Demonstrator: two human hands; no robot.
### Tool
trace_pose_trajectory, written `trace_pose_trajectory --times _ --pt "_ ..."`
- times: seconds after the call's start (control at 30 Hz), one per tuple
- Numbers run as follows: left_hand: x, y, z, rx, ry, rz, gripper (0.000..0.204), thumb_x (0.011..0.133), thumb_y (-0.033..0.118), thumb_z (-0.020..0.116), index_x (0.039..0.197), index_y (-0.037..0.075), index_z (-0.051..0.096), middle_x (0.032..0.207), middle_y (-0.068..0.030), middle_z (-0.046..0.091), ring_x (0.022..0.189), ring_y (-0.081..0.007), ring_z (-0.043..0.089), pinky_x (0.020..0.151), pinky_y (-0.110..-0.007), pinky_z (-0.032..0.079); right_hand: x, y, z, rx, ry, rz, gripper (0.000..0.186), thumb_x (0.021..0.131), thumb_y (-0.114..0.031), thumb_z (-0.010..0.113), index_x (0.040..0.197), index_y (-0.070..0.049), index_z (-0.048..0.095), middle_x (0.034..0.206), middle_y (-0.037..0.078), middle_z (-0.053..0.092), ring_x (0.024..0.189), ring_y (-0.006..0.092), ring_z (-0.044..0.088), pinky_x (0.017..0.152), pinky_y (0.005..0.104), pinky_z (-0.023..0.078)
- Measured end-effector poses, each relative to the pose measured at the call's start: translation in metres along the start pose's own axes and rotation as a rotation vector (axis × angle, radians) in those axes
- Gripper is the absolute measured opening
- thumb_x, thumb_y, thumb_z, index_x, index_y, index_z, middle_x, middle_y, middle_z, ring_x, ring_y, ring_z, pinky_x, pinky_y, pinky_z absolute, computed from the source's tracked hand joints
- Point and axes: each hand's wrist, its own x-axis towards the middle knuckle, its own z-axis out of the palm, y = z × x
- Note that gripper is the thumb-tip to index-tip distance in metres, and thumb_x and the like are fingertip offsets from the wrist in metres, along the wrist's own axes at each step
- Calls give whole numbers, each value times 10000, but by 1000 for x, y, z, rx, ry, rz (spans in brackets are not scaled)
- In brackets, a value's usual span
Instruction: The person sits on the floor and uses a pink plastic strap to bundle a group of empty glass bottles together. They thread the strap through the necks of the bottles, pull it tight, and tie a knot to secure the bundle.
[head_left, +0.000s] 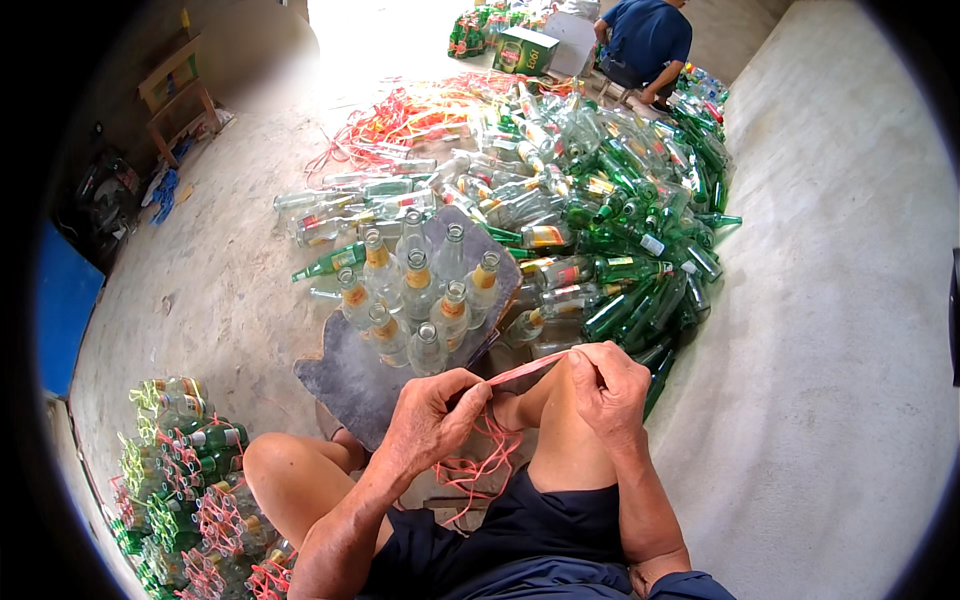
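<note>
My left hand [446, 405] is closed on a pink plastic strap [525, 370], which runs taut up to my right hand [608, 385], pinching it above my right knee. A loose tangle of the same strap [475, 470] hangs between my legs. Just beyond my hands, a group of upright clear glass bottles [418, 285] with orange neck labels stands on a worn grey board [345, 400].
A large pile of green and clear bottles [625, 250] lies beside a pale wall [820, 300]. Tied bottle bundles [195, 480] stack at lower left. Pink straps [400, 120], a green carton [523, 50] and a person in blue [645, 45] are at the back.
</note>
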Motion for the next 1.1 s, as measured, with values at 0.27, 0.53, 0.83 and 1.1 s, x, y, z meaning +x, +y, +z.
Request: trace_pose_trajectory --times 0.27,0.53,0.83,1.1 --pt "0 -2 1 9 0 7 207 1041 158 650 1035 -36 723 713 -2 631 663 -51 525 579 -259 439 0 0 0 -4 -1 1 56 875 -4 759 895 -12 707 721 100 671 627 270 658 584 366 521" --pt "0 0 2 5 -7 4 213 1039 167 654 1027 -34 724 704 -8 633 655 -54 530 575 -265 441 1 -1 -1 -13 -8 -1 57 873 2 754 888 -15 702 750 108 694 662 282 683 608 368 538" --pt "0 1 2 24 -3 1 207 1034 154 648 1018 -41 716 691 -15 625 650 -56 531 575 -266 441 0 0 0 -12 1 -3 55 880 -3 753 887 -17 701 751 108 693 658 284 680 607 372 539" --pt "1 0 2 15 4 13 216 1035 160 649 1018 -44 715 694 -19 632 656 -57 538 580 -266 446 0 1 0 -12 -7 -6 55 877 2 757 895 -13 707 724 103 670 633 272 661 584 368 524"
